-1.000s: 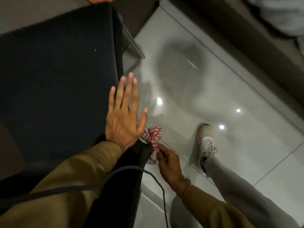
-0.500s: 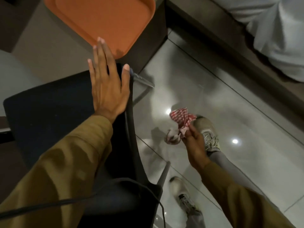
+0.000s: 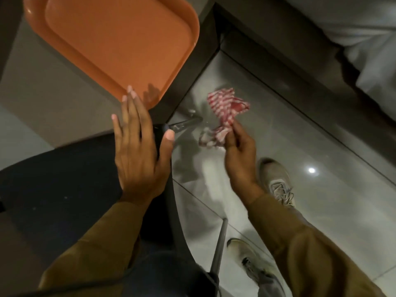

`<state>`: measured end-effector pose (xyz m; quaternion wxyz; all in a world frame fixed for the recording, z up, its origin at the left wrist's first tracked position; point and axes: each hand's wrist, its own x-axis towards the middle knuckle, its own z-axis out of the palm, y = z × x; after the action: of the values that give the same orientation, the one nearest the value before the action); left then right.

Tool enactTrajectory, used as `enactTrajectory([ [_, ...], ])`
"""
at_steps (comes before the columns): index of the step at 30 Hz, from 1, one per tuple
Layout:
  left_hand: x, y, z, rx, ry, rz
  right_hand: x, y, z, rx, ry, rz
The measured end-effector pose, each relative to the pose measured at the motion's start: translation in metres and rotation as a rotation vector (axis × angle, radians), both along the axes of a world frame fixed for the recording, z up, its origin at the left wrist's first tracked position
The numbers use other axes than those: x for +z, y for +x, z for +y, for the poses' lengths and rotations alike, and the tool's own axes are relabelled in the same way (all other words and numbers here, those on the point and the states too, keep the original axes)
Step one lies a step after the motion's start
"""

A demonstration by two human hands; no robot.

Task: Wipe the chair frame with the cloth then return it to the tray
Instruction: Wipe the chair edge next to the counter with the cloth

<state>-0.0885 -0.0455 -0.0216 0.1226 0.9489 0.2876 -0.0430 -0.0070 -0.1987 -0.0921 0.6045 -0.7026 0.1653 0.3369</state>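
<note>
The right hand [image 3: 239, 156] pinches the red-white checked cloth [image 3: 222, 116] over open grey floor tiles [image 3: 300, 146]; the left hand [image 3: 139, 153], fingers spread flat, rests at the black chair seat [image 3: 64, 179] edge, beside the orange plastic tray [image 3: 111, 43].

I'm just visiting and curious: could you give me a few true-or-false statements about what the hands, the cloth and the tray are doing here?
1. The right hand holds the red-and-white cloth. True.
2. The cloth lies in the orange tray. False: it is held above the floor, right of the tray, whose visible part holds nothing.
3. The left hand rests open on the dark chair. True.
4. The left hand grips the cloth. False: it touches only the chair.
5. The person is barefoot. False: both feet wear pale shoes.
</note>
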Motion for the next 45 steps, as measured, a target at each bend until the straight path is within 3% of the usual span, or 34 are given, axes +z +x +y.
enactTrajectory([
  [4, 0.001, -0.001, 0.001, -0.016, 0.022, 0.036, 0.032, -0.031, 0.043, 0.283, 0.102, -0.091],
  [9, -0.006, 0.001, 0.001, -0.003, 0.081, 0.036, 0.03, -0.045, 0.071, 0.163, 0.16, 0.124],
  [14, -0.011, 0.0, 0.0, -0.031, 0.111, 0.046, -0.032, -0.032, 0.084, 0.159, -0.068, 0.153],
  [19, -0.011, -0.004, 0.002, -0.047, 0.081, 0.027, -0.107, -0.006, 0.093, 0.433, -0.191, 0.062],
  [20, -0.013, -0.002, 0.001, -0.045, 0.082, 0.021, -0.113, 0.001, 0.095, 0.456, -0.205, 0.119],
  [24, -0.006, 0.014, -0.005, -0.022, 0.046, -0.006, -0.066, 0.017, 0.087, 0.394, -0.146, 0.117],
  [29, -0.013, 0.003, 0.0, -0.041, 0.071, 0.046, 0.015, -0.039, 0.067, 0.309, 0.105, 0.005],
  [34, -0.009, 0.003, 0.001, -0.041, 0.075, 0.062, -0.019, -0.041, 0.079, 0.234, 0.001, -0.023],
  [40, -0.014, 0.0, 0.002, -0.039, 0.1, 0.043, -0.1, -0.015, 0.092, 0.303, -0.114, 0.045],
  [45, -0.01, 0.0, 0.001, -0.041, 0.097, 0.047, -0.078, -0.005, 0.103, 0.291, -0.124, 0.158],
])
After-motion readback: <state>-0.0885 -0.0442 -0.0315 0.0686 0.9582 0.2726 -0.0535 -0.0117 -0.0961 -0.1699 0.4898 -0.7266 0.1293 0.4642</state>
